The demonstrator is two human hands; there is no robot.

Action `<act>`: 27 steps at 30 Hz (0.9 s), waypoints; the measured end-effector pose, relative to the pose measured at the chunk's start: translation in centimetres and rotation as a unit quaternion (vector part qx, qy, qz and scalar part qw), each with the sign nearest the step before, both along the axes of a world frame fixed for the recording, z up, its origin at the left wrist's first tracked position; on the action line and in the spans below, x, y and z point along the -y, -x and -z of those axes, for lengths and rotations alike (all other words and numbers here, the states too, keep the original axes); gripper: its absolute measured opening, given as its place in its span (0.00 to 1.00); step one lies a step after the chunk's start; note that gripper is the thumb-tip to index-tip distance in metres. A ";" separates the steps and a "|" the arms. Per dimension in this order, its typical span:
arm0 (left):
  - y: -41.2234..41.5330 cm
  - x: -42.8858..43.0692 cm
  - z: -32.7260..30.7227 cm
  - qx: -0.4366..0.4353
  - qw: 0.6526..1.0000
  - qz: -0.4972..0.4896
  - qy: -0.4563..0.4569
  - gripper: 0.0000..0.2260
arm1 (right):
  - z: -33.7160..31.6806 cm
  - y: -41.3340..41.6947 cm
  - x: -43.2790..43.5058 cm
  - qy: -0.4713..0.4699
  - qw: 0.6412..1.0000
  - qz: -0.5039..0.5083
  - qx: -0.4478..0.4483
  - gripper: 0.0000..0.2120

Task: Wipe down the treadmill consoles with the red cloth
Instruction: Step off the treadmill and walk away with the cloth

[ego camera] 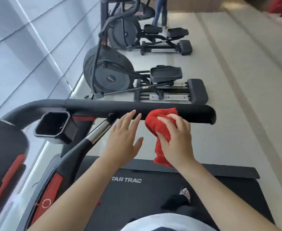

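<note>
Cloth [153,125] partly under right hand [176,144]

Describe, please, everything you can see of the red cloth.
The red cloth is bright red and looks like soft, fuzzy towelling, bunched into a wad. The right hand grips it, with fingers curled over the top. Its upper wad lies against the black padded handrail near that bar's right end, while a loose tail hangs below the hand, above the treadmill deck. The left hand is open beside it and does not touch it.
</note>
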State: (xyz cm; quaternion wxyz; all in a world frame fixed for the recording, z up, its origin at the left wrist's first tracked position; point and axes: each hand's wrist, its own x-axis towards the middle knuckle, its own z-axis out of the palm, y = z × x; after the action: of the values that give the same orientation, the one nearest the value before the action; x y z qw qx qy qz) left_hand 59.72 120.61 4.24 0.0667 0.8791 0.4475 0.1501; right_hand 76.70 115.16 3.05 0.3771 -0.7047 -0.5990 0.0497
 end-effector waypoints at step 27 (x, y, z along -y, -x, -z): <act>-58.9 26.0 1.2 -0.054 0.818 0.572 0.021 0.28 | 2.4 -41.0 39.3 0.021 0.808 0.585 -0.070 0.19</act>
State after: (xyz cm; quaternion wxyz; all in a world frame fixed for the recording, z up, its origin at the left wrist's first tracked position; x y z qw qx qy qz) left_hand 118.59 94.58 3.03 0.1349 0.9819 -0.1299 0.0280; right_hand 117.67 75.82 0.65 0.3608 -0.9241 -0.0445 -0.1179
